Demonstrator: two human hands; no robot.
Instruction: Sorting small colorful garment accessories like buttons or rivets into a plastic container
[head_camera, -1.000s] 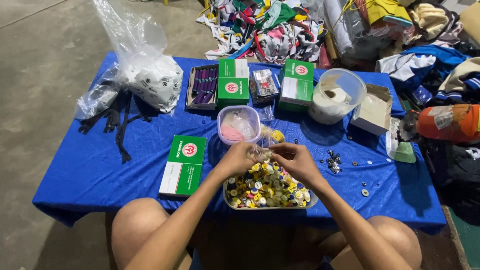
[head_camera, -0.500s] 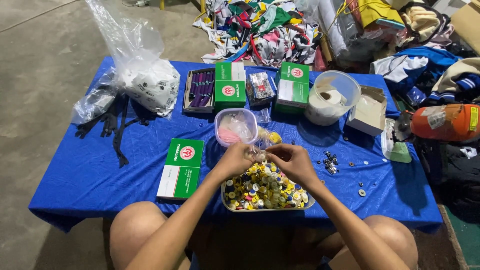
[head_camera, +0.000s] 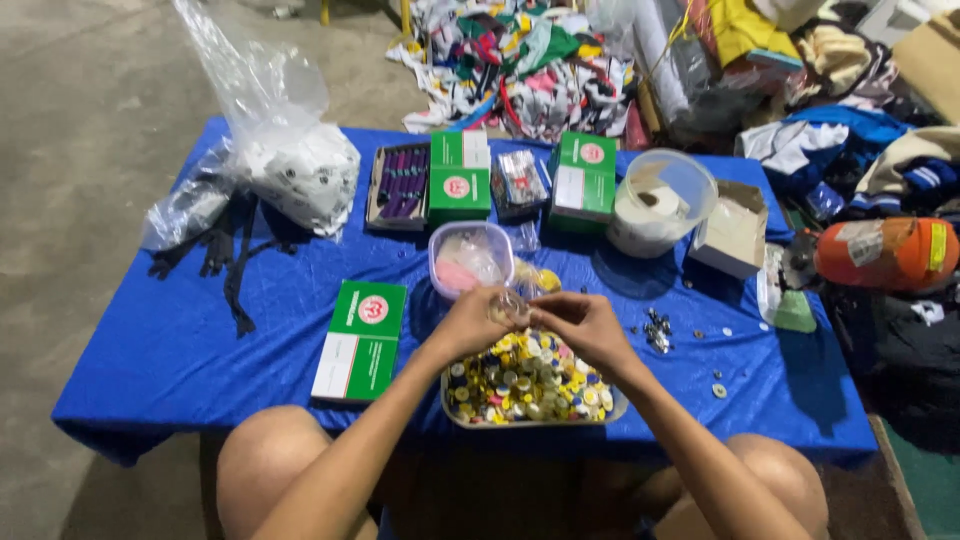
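Observation:
My left hand (head_camera: 468, 322) and my right hand (head_camera: 582, 322) meet above a shallow tray (head_camera: 530, 419) filled with several small yellow, white and dark round pieces. Between the fingertips of both hands sits a small clear object (head_camera: 511, 305); what it is stays too small to tell. Just behind the hands stands a clear plastic tub (head_camera: 470, 258) with pink contents. A green and white box (head_camera: 361, 339) lies flat to the left of my left forearm. All of it rests on a table under a blue cloth (head_camera: 180, 340).
At the back of the table are a tray of purple items (head_camera: 398, 184), two upright green boxes (head_camera: 583, 180), a round clear bucket (head_camera: 659, 200) and an open cardboard box (head_camera: 732, 229). A plastic bag (head_camera: 300, 170) and black straps (head_camera: 235, 260) lie left. Small metal bits (head_camera: 657, 330) lie right. Cloth piles sit beyond.
Both hands stay together over the tray, fingers shifting slightly on the small clear object. The camera view drifted a little; nothing else moved.

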